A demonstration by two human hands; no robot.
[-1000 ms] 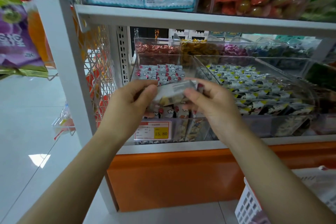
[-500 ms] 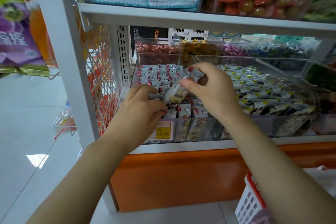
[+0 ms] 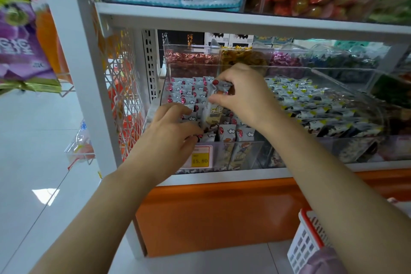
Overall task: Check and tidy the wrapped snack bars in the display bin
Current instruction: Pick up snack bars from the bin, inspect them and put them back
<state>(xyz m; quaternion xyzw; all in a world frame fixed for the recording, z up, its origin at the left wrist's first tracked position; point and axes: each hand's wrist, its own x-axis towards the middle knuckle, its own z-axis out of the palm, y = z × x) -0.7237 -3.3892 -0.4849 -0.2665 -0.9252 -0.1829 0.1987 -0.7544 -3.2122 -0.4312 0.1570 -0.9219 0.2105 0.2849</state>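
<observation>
My R hand (image 3: 242, 95) pinches the top of one bar (image 3: 213, 115), upright among other bars (image 3: 186, 93) in the clear bin (image 3: 255, 142). L hand (image 3: 169, 133) at bin front, fingertips buried in bars; gripping or not, cannot tell. Tag (image 3: 200, 159) half hidden.

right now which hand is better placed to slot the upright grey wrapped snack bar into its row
Right: the right hand pinches the upright grey wrapped snack bar at its top; the left hand rests on the front bars.
</observation>
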